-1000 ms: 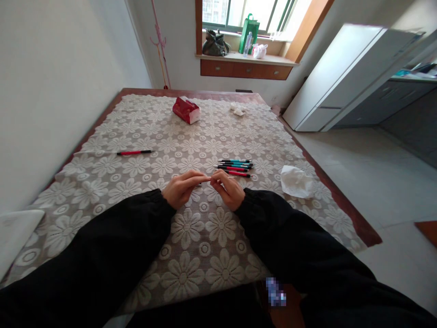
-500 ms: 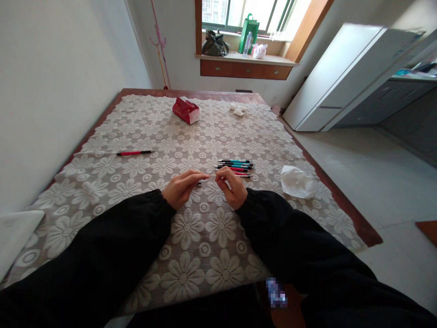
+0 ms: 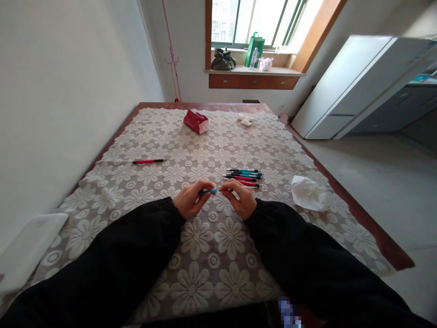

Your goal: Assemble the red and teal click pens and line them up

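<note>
Your left hand (image 3: 191, 199) closes its thumb and fingers round one teal-and-black barrel (image 3: 210, 191), the teal end projecting beyond the fingertips toward your right hand (image 3: 241, 200). The right fingertips are drawn together in a narrow pinch on one slender pale piece (image 3: 219, 189), its end close to the barrel's tip — whether the two touch, you cannot tell at this scale. Just beyond the right hand lies a close group of pens, about five in number, their overlap making the count uncertain: teal pens (image 3: 247, 171) on the far side, two red pens (image 3: 245, 179) on the near side. Well to the left lies one single red-and-black pen (image 3: 147, 161), apart from the group. Two crumpled white tissues rest on the flower-patterned tablecloth (image 3: 196, 237): the near tissue (image 3: 307, 193) right of the pens, the far tissue (image 3: 245, 120) toward the table's far edge. Left of the latter sits one red packet (image 3: 195, 122). Any lettering — on pens or packet — is too small for you to read.
</note>
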Available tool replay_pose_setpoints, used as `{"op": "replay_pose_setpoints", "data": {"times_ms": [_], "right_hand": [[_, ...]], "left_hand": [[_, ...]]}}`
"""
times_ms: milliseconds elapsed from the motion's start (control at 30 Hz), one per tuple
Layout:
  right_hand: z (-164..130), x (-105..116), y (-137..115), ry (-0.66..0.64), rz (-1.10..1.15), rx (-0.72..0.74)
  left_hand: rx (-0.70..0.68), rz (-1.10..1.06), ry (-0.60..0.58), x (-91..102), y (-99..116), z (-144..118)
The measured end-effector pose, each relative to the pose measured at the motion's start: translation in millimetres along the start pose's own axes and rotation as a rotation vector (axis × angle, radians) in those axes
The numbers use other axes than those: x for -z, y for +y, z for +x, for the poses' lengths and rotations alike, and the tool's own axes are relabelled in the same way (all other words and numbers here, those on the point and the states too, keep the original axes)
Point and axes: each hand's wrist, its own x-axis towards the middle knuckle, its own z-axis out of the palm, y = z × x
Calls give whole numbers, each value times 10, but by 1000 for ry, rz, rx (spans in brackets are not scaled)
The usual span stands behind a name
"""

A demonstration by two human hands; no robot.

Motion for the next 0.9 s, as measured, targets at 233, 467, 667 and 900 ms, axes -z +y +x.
{"op": "replay_pose_setpoints", "data": {"times_ms": [233, 467, 667, 900], "right_hand": [[7, 31, -59, -33, -47, 25], [8, 14, -48, -22, -40, 15], [5, 0, -32, -52, -21, 15], [9, -4, -34, -83, -16, 34]], "left_hand": [[-32, -10, -6, -3, -13, 1], [-41, -20, -18, -3, -14, 5], [-57, -32, -14, 3, -3, 22], [-83, -59, 8, -2, -3, 29]]}}
